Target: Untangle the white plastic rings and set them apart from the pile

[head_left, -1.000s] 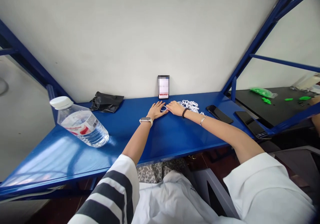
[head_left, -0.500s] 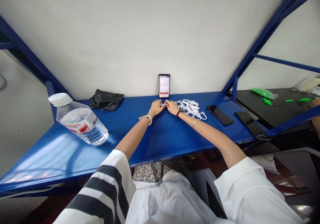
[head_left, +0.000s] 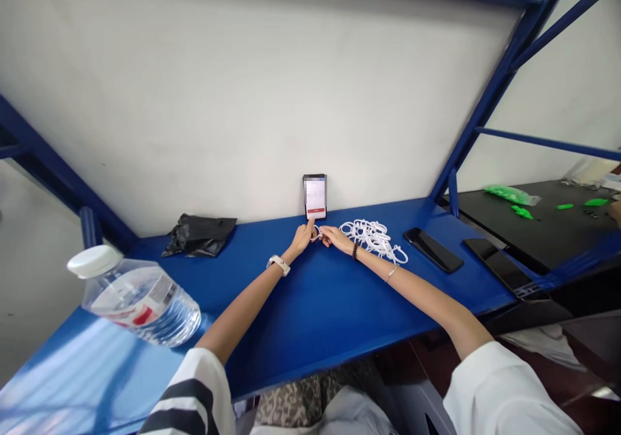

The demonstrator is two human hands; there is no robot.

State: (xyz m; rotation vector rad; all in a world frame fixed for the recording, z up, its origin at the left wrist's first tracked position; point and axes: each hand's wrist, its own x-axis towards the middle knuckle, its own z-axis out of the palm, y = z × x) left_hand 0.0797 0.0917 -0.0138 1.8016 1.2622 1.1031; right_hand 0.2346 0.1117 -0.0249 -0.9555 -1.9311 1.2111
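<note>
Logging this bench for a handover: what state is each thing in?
Propped phone: upright, screen lit.
Flat phones: screens dark.
Bottle: capped, water inside.
Bag: crumpled.
Loops: heaped.
Left hand: forefinger on propped phone.
Right hand: pinching a loop.

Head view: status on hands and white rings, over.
Left hand fingertip at propped phone base. Right hand pinching one white ring. Ring pile beside right wrist.

Blue bench [head_left: 315,312] against a white wall [head_left: 218,99]
Its glossy top fills the lower frame; blue bars [head_left: 485,102] slant at upper right, a black table [head_left: 548,222] beyond them
</note>
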